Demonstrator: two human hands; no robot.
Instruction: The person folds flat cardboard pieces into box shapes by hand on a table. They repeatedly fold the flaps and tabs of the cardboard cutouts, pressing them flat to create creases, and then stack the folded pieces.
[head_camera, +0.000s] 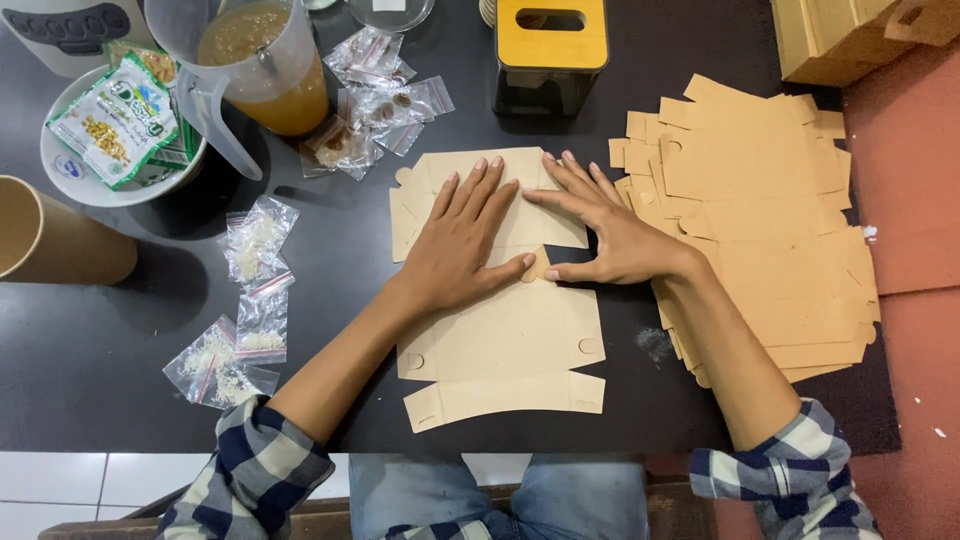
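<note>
1. Left hand (462, 245): grip released, palm and fingers pressed flat on the upper half of the flat cardboard box blank (500, 340).
2. Right hand (605, 230): grip released, fingers spread flat on the same panel, thumb beside a small tab at the blank's middle.
3. Progress, as judged: the upper panel appears to be pressed along a crease; the lower panels and end flaps lie unfolded, so most forming is left.
4. The blank is tan, die-cut, with rounded tabs and slots, and lies at the middle of the dark surface (100, 370), reaching toward its near edge.
5. A stack of flat blanks (770, 220) lies toward the right edge.
6. Small clear bags (240, 330) lie toward the left edge; a pitcher (265, 60) stands at the far edge.
</note>
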